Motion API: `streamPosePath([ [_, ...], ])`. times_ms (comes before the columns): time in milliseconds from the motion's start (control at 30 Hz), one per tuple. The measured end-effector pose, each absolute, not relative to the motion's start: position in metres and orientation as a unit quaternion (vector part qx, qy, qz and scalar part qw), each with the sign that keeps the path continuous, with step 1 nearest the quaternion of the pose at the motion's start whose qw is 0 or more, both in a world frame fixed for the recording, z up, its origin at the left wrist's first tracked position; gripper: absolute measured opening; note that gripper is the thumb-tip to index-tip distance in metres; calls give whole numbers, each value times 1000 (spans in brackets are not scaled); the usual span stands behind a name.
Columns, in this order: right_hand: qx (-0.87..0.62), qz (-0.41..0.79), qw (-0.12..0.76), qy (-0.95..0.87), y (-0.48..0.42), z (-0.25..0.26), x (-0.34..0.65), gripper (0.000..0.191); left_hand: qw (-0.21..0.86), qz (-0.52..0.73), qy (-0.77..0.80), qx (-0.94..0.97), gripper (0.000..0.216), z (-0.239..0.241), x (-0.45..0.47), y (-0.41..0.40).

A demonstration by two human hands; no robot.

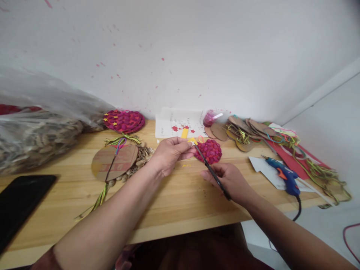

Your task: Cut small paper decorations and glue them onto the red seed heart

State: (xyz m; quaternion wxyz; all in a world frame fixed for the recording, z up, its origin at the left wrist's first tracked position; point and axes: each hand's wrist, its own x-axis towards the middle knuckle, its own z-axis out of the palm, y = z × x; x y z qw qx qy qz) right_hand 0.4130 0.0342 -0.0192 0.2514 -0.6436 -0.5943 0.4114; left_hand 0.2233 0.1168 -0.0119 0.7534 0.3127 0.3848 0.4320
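Observation:
My left hand (171, 154) pinches a small piece of yellow paper (192, 141) above the middle of the table. My right hand (227, 183) is wrapped round a pair of long black scissors (209, 168), seen nearly edge-on, with the tip at the yellow paper. Just behind the scissors lies a round magenta disc (208, 151) covered in bumpy shells, with a pink loop at its top. Small yellow scraps (186, 165) rest on the wood below my left hand. A yellow strip (185, 133) and red paper stars (174, 129) lie on a white sheet (163, 129).
Left are a bag of peanut shells (42, 142), magenta discs with yellow stars (125, 120), a cardboard disc (112, 161) and a black tablet-like slab (22, 206). Right are a blue glue gun (287, 176), cardboard pieces (253, 129), cords (317, 172) and a pink-stained cup (208, 119).

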Motion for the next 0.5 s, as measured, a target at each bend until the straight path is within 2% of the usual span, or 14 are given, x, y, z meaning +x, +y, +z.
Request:
streamPosePath([
  [500,-633,404,257,-608,34,-22,415,35,755,428,378,321,8,-15,223,117],
])
